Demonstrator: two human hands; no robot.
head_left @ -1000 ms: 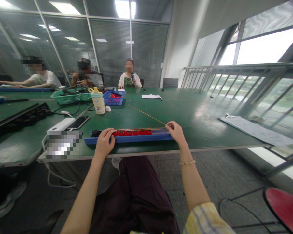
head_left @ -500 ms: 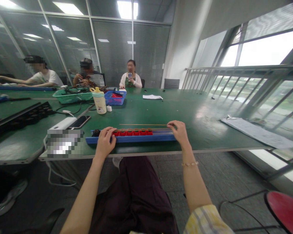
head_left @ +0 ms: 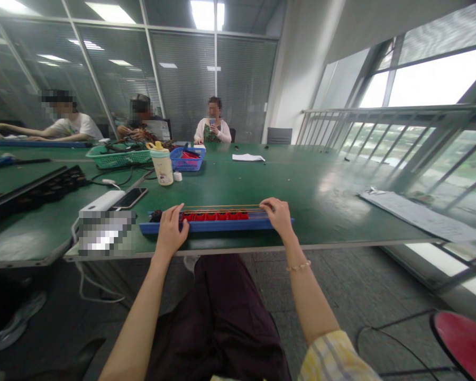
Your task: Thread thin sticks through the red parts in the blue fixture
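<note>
A long blue tray [head_left: 222, 226] lies along the table edge in front of me, holding a row of red pieces [head_left: 216, 216] and a black bundle [head_left: 156, 216] at its left end. My right hand [head_left: 278, 216] pinches the right end of a thin tan rod [head_left: 222, 206], which runs level along the tray's far side. Over the left part of the tray rests my left hand [head_left: 171, 228], thumb apart from the fingers, fingertips close to the rod's left end. Whether those fingertips touch the rod, I cannot tell. More thin strands lie lengthwise above the red pieces.
Left of the tray are a phone [head_left: 130, 198], a white power strip [head_left: 102, 202] and a cup [head_left: 161, 165]. Green [head_left: 119, 157] and blue [head_left: 187, 160] baskets stand behind. A clipboard [head_left: 416, 214] lies at the right. Several people sit across the green table [head_left: 321, 180].
My right hand has shifted left and slightly toward the tray, bringing the thin rod left until its end reaches my left hand. My left hand has stayed nearly in place.
</note>
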